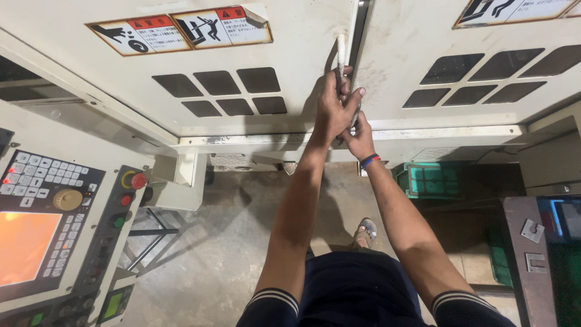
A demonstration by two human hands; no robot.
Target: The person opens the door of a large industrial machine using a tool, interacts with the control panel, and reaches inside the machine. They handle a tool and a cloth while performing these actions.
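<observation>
Hands, two (left (pixel 331 109), right (pixel 359 136)), both grip one door handle (pixel 341 56).

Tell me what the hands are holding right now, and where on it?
Both hands, left hand above right hand, grip the pale metal door handle at its lower end.

Control panel (pixel 42 224) with orange screen (pixel 24 245), red button (pixel 139 180); green crate (pixel 431 180) on concrete floor (pixel 230 242).

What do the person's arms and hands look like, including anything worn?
Both arms are bare from short dark navy sleeves with white-striped cuffs. The right hand has a blue and red wristband at its wrist. The left hand wears nothing: no gloves, no watch.
</observation>
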